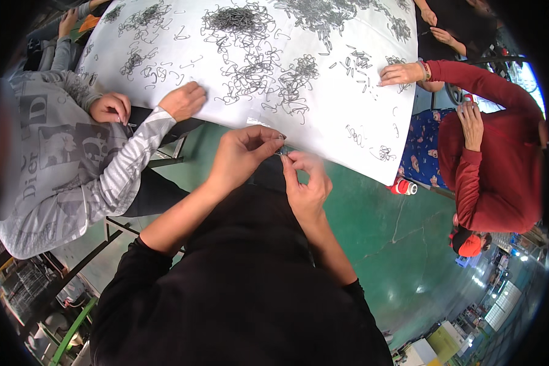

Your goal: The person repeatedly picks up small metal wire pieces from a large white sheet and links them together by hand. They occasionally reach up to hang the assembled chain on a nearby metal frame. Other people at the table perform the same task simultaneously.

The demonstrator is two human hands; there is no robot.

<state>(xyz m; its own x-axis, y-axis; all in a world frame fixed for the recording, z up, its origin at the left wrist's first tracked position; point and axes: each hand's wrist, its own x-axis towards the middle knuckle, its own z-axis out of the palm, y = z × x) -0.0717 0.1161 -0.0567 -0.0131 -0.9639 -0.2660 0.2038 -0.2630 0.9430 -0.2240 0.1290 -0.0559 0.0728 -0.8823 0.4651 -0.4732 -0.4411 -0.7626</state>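
Green floor (378,244) spreads below a white bench (341,122), where you work btwn two co-workers: one in gray (61,165) on your L, one in dark red (497,155) on your R. Big heaps of dark wire hooks (235,21) sit toward the bench's far side, w/ looser hooks (250,73) strewn nearer you; short dark pieces (357,64) scatter to the R, approx. under the red-sleeved hand (399,74). The gray-sleeved hand (184,102) rests at the bench's near L edge. Your L hand (244,149) pinches a small part (283,150) btwn thumb & finger, by the bench's near edge. Your R hand (307,180), blurred, has thumb & forefinger tips close together just beside the part; can't tell if it grips. Part's exact shape: too small to tell.
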